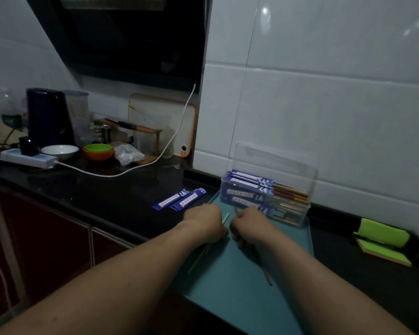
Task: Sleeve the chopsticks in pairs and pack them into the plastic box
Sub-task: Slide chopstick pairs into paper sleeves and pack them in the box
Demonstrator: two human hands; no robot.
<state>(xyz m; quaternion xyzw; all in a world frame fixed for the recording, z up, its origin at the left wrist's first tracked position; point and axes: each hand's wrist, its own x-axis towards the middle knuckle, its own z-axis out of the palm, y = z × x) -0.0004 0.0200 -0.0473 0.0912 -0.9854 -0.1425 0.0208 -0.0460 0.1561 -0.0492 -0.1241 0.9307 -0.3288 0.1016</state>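
As both forearms stretched over the near part of the teal mat (240,305), I saw the left hand (205,223) curled round a pale chopstick (198,258) and the right hand (250,226) curled round a brown chopstick (266,276), the two hands close together. Just beyond them, on the mat's far right, stood the plastic box (300,213) with its lid up, holding sleeved pairs (252,180). To its left, loose sleeves (179,200) lay on the black counter (107,189).

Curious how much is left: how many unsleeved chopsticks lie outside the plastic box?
2: a pale chopstick in the left hand, a brown chopstick in the right hand. The hands may hide more.
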